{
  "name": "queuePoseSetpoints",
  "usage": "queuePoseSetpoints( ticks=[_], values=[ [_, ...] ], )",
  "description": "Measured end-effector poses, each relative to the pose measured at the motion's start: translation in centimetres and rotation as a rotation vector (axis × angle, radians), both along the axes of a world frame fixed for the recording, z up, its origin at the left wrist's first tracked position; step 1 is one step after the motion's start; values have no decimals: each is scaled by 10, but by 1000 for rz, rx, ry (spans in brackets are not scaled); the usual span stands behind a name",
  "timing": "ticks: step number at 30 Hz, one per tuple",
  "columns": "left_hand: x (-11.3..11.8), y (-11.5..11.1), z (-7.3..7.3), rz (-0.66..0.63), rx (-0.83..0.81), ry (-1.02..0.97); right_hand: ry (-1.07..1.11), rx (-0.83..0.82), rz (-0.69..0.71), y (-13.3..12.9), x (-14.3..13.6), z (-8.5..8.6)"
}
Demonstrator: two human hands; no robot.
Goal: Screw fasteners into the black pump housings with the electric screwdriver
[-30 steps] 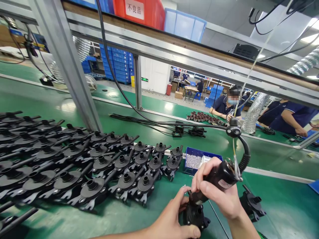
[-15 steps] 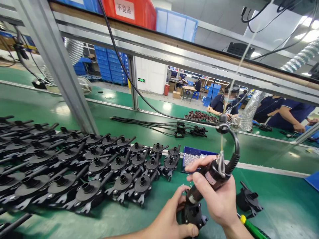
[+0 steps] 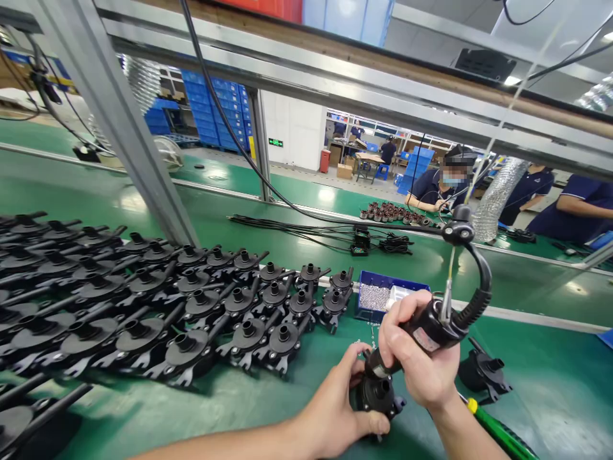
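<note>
My right hand is wrapped round a black electric screwdriver, which hangs from a cord and tilts down to the left. Its lower end meets a black pump housing with a round spout on top; the tip itself is hidden. Fingers and thumb of my left hand grip that housing from the left side on the green bench. Behind my hands stands a blue tray holding many small metal screws and a white container. A few loose screws lie on the bench in front of it.
Rows of similar black housings cover the left of the bench. One more housing and a green-handled screwdriver lie on the right. Black cables lie farther back. A person sits across the bench.
My right fingers, partly stretched out before, are now curled round the electric screwdriver. The view has shifted slightly; my left hand keeps its hold on the housing.
</note>
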State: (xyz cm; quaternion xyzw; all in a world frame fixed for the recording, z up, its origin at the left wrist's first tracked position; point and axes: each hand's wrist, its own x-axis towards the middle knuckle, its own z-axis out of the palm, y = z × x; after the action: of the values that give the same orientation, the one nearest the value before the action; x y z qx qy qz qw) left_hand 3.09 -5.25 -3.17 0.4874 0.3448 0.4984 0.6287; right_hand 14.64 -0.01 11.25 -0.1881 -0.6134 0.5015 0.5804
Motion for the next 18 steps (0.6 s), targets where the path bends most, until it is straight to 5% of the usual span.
queuePoseSetpoints(
  ticks=[13,18],
  values=[
    [-3,0,4,-23,44,5,-80,7,-152,-4,-6,5],
    [-1,1,-14,-18,71,16,-36,9,-246,3,-13,-3]
  ],
)
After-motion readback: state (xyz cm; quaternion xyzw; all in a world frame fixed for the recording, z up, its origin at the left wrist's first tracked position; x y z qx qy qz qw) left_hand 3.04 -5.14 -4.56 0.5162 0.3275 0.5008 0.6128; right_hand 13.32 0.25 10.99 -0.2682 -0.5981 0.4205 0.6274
